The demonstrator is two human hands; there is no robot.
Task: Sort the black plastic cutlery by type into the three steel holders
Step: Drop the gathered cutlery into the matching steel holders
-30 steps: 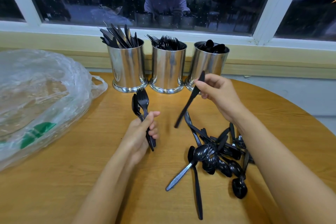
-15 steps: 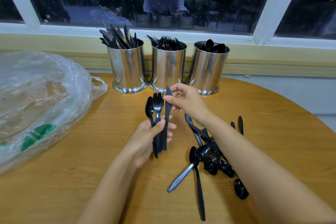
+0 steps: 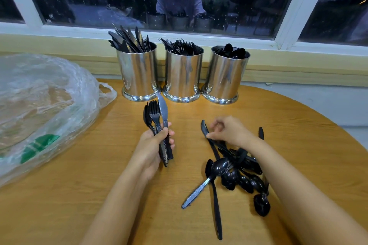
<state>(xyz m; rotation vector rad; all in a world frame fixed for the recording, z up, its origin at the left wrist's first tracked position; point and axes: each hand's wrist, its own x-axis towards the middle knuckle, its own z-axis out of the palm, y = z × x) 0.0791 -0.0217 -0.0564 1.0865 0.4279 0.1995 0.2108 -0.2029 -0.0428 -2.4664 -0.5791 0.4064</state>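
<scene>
Roughly, the desk (image 3: pixel 59 205) is round: its edge curves down the right side, well behind the loose pile (image 3: pixel 239 169) of black cutlery. Along the far edge, under the window ledge (image 3: pixel 298 61), the three steel holders stand in a row with their bases just beside each other. A crumpled clear plastic bag (image 3: pixel 39 105) covers the left part of the desk, its handle loop near the left holder (image 3: pixel 139 73). Bare wood lies open between the holders and the hands, in the strip between the two hands, and across the near left.

Counted: three holders. The left one carries knives, the middle holder (image 3: pixel 183 73) forks, the right holder (image 3: pixel 226 75) spoons. The left hand (image 3: pixel 153 145) is wrapped round three pieces held upright: one spoon (image 3: pixel 146 117), one fork (image 3: pixel 154 109) and one knife (image 3: pixel 163 109), whose tips reach almost to the left holder's base. The right hand (image 3: pixel 231 131) hovers at the far end of the pile, fingers curled, one fingertip on a lying knife (image 3: pixel 205 129); whether it pinches it, I cannot tell. The pile is mostly spoons, too tangled to count. One grey-handled spoon (image 3: pixel 199 189) juts toward the near edge.
</scene>
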